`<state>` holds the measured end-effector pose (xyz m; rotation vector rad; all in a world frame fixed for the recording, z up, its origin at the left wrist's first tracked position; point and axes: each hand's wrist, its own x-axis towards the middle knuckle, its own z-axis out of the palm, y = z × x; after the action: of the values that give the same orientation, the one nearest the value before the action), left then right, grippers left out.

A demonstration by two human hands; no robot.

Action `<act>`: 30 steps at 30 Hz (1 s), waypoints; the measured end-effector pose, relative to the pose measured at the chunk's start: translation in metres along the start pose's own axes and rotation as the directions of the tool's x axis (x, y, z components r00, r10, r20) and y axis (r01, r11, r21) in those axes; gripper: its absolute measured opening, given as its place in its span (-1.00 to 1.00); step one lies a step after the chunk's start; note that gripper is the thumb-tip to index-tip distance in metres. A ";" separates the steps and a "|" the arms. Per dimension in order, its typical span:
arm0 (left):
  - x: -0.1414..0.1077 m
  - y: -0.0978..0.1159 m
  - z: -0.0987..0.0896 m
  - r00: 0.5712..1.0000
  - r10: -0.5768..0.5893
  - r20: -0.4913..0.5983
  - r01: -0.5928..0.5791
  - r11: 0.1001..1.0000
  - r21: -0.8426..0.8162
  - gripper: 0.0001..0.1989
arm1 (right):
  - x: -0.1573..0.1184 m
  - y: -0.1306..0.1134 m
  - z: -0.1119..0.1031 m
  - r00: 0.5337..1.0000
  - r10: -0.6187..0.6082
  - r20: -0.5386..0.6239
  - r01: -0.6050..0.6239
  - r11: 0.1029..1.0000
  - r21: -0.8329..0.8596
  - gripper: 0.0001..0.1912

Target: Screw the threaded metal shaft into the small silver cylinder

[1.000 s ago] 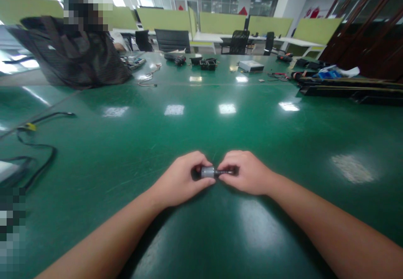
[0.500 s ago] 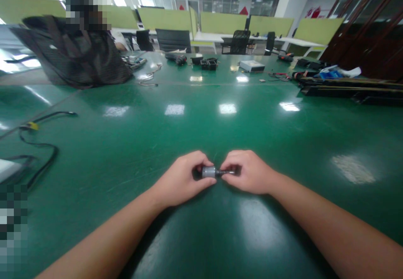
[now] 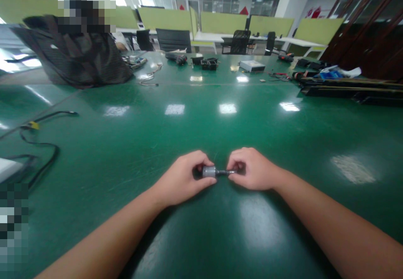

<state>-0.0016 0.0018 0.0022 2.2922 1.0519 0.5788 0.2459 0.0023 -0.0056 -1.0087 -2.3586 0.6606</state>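
A small silver-grey metal cylinder (image 3: 209, 172) with a thin dark shaft (image 3: 221, 173) lies level, low over the green table or resting on it; I cannot tell which. My left hand (image 3: 184, 179) grips the cylinder between thumb and fingers, its left end partly hidden in the curled fingers. From the right side, my right hand (image 3: 253, 170) pinches the shaft near its far end with thumb and fingertips. Between the two hands a short length of bare shaft shows. The shaft's tip is partly covered by the right fingers.
The glossy green table (image 3: 189, 132) spreads ahead. A large dark bag (image 3: 85, 56) stands back left, with a black cable (image 3: 47, 144) nearer. Far back are black parts (image 3: 206, 63) and a silver box (image 3: 252, 66). Long black bars (image 3: 349, 88) lie at right.
My right hand has slid a little to the right along the shaft, baring more of it. My left hand and the cylinder stay in place.
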 end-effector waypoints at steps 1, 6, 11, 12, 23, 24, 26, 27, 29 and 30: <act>0.000 0.000 0.000 1.000 0.000 0.000 0.000 1.000 0.002 -0.81 | 0.000 0.000 0.000 1.000 0.002 0.002 -0.002 1.000 -0.001 -0.94; 0.000 0.000 0.000 1.000 -0.005 0.003 0.005 1.000 0.001 -0.82 | -0.001 0.003 -0.004 0.999 0.023 0.024 -0.023 1.000 0.012 -0.94; 0.000 0.001 0.000 1.000 -0.009 0.004 0.009 1.000 -0.009 -0.82 | -0.003 0.009 -0.012 0.992 0.096 0.079 -0.102 0.992 0.075 -0.94; 0.000 0.001 0.000 1.000 -0.010 0.001 0.010 1.000 -0.009 -0.82 | -0.004 0.010 -0.013 0.991 0.105 0.084 -0.112 0.990 0.085 -0.94; 0.000 0.001 0.001 1.000 -0.011 -0.009 0.011 1.000 -0.001 -0.82 | -0.001 0.004 -0.005 0.996 0.077 0.039 -0.080 0.993 0.088 -0.96; 0.000 0.001 0.002 1.000 -0.011 -0.007 0.011 1.000 0.001 -0.81 | 0.000 0.001 -0.001 0.998 0.057 0.016 -0.058 0.995 0.086 -0.94; -0.001 0.001 0.002 1.000 -0.018 -0.003 0.018 1.000 0.003 -0.80 | 0.002 -0.003 0.006 1.000 0.013 0.008 -0.014 0.996 0.083 -0.84; -0.001 0.001 0.002 1.000 -0.021 0.000 0.021 1.000 0.003 -0.79 | 0.002 -0.004 0.008 1.000 0.010 0.001 -0.010 0.995 0.096 -0.81; -0.001 0.003 0.001 1.000 -0.019 0.004 0.019 1.000 0.005 -0.75 | 0.002 -0.005 0.011 1.000 0.026 -0.009 -0.024 0.991 0.129 -0.78; -0.001 0.004 0.001 1.000 -0.017 0.006 0.017 1.000 0.003 -0.75 | 0.002 -0.005 0.012 0.999 0.039 -0.015 -0.036 0.989 0.143 -0.79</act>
<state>0.0006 -0.0010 0.0036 2.2840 1.0691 0.5638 0.2347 -0.0022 -0.0111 -0.9937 -2.2464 0.8187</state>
